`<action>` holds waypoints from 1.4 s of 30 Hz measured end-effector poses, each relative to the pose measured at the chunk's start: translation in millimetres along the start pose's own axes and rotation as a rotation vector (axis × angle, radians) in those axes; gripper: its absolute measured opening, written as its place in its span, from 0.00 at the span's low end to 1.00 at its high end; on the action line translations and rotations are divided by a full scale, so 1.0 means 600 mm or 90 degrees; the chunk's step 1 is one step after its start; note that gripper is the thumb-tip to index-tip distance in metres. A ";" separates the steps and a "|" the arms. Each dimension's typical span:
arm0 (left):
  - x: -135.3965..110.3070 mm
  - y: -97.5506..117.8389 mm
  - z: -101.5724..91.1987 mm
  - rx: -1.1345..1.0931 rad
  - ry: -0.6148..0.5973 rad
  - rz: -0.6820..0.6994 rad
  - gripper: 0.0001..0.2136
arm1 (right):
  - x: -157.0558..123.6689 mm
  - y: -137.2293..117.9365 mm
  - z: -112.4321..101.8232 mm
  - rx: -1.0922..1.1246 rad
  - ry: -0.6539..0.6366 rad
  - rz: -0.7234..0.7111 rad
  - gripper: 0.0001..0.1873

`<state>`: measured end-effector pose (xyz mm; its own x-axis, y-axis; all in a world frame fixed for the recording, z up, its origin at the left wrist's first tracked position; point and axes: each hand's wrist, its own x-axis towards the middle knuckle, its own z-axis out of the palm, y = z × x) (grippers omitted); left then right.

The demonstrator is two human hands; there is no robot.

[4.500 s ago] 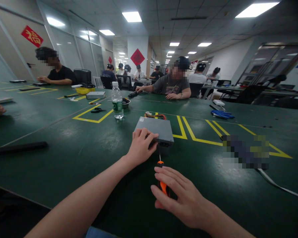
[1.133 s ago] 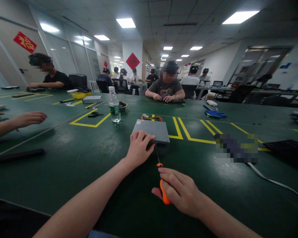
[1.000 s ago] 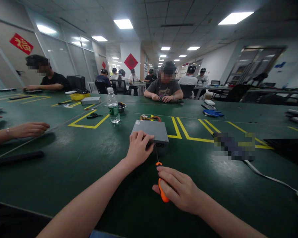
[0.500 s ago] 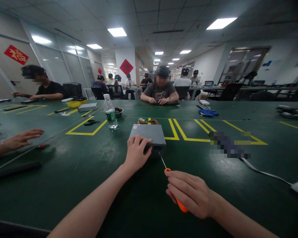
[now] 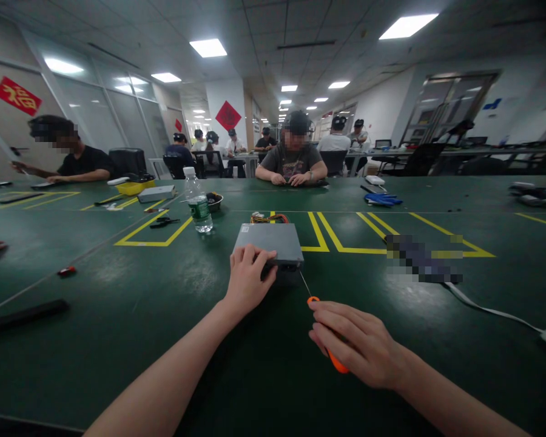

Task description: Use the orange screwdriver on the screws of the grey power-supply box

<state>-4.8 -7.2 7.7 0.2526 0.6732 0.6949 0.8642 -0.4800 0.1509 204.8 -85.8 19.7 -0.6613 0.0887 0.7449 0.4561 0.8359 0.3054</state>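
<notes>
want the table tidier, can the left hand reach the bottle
Probably yes: nothing seems to stand between the left hand and the bottle, which is ahead and to its left, but the hand would have to leave the box.

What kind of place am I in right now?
Probably an office space used as an electronics workshop: a long green table marked with yellow outlines, a metal power supply unit with a screwdriver at its front edge, and people seated at further tables.
</notes>
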 end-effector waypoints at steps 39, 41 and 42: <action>0.000 0.000 0.003 0.006 0.006 0.007 0.12 | -0.029 -0.002 -0.014 -0.004 -0.106 -0.049 0.17; 0.001 0.000 0.003 0.002 0.006 0.008 0.12 | -0.031 -0.002 -0.009 -0.040 -0.071 -0.048 0.15; 0.001 -0.001 0.003 0.001 0.005 0.008 0.12 | -0.031 -0.003 -0.006 -0.045 -0.051 -0.041 0.13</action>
<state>-4.3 -5.6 6.5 0.2599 0.6622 0.7028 0.8614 -0.4879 0.1412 218.5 -91.1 7.2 -0.7346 0.0817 0.6735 0.4503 0.8013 0.3939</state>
